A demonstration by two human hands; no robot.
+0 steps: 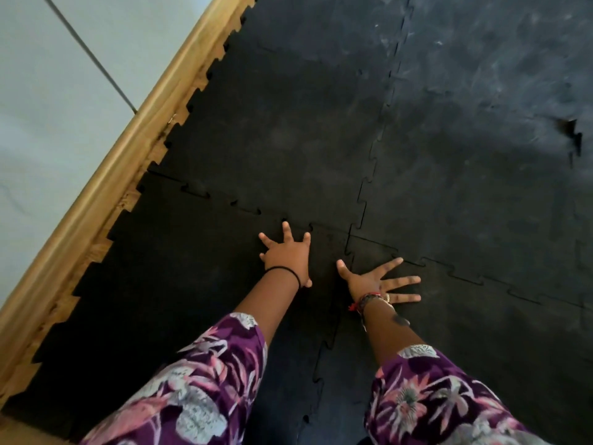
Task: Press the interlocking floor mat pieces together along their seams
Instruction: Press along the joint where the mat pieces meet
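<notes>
Where black mats (pixel 288 139) cover the floor beside a wooden baseboard (pixel 106 175), the left hand (pixel 286 255) lies flat, fingers spread, gripping nothing, left of the seam (pixel 348 248); the right hand (pixel 377 282) lies splayed across it, equally empty.

Sleeves: both arms (pixel 199 377) wear loose purple fabric printed with pink and pale grey-white flowers and leaves, ending below the elbow.
Left hand (pixel 285 253): bare, with a thin black band (pixel 284 270) round the wrist.
Right hand (pixel 373 281): bare, with a red-and-dark beaded bracelet (pixel 365 300) at the wrist.
</notes>
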